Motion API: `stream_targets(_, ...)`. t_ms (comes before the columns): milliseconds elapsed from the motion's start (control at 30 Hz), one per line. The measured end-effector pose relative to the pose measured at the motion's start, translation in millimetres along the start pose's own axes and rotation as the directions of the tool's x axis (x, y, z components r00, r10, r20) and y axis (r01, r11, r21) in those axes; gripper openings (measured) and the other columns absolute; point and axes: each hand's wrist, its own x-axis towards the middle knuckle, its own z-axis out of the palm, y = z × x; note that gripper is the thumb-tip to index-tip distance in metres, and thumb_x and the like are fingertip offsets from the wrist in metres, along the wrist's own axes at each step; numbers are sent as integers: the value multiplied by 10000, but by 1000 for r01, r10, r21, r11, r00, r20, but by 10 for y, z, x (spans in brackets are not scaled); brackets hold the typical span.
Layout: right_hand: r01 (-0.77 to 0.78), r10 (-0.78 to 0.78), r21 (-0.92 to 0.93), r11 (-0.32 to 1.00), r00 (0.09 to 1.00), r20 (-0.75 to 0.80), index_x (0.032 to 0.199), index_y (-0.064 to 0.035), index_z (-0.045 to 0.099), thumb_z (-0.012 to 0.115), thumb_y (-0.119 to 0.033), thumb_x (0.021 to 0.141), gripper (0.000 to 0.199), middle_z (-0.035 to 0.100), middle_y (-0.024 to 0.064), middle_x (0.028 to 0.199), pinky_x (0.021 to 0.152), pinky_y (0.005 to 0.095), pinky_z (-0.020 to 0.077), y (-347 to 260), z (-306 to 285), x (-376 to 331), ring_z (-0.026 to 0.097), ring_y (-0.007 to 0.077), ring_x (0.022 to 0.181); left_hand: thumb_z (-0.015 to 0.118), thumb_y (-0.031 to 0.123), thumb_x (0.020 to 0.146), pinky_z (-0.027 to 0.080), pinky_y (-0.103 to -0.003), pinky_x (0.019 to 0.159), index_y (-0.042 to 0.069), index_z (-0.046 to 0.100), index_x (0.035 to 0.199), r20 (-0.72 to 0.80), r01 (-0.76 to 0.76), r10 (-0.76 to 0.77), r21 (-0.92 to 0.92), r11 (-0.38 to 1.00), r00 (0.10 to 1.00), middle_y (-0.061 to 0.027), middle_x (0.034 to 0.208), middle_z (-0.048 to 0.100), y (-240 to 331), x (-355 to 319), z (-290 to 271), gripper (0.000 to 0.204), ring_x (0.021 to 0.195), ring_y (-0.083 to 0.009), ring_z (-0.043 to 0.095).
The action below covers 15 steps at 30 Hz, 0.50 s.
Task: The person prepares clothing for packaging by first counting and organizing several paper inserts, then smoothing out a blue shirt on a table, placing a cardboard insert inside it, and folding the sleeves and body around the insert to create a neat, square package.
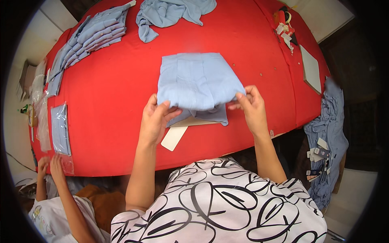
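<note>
A light blue garment [194,79], folded into a neat block, lies in front of me with its near edge lifted. My left hand [156,119] pinches its near left corner between thumb and fingers. At the near right corner, my right hand [252,108] grips the cloth the same way. Beneath the raised edge, more blue cloth and the edge of a beige board show. A white card strip [174,138] sticks out from under the garment toward me, close to my left wrist.
Stacked folded blue garments [101,30] stand at the far left of the red table [105,109], and a loose blue garment [172,14] lies at the back. At left, a co-worker's hands [54,165] touch a bagged garment [60,128]. Tagged blue garments [328,133] hang at right.
</note>
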Motion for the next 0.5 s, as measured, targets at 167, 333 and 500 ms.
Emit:
stream_targets(167, -247, 286, -368, 896, 957, 54, 978, 0, 521, 612, -111, 959, 144, 619, 64, 772, 566, 251, 526, 794, -181, -354, 642, 118, 645, 642, 109, 913, 523, -316, 662, -19, 574, 899, -179, 167, -67, 629, 760, 982, -123, 880, 659, -545, -193, -327, 146, 733, -131, 642)
stream_targets(333, -156, 151, -508, 847, 987, -52, 849, 30, 535, 623, -122, 953, 204, 547, 97, 896, 516, 259, 511, 768, -61, -377, 619, 141, 602, 696, 135, 887, 501, -383, 640, -48, 581, 914, -203, 55, 216, 839, 542, 955, -147, 879, 600, -532, -289, -172, 218, 690, -220, 624)
stream_targets(500, 179, -142, -775, 606, 983, 116, 790, 35, 535, 697, -124, 888, 247, 505, 130, 926, 567, 310, 513, 979, -174, -407, 618, 186, 622, 741, 140, 848, 502, -419, 650, -56, 598, 942, -176, 53, 316, 930, 363, 932, -172, 899, 573, -592, -300, -226, 260, 699, -309, 616)
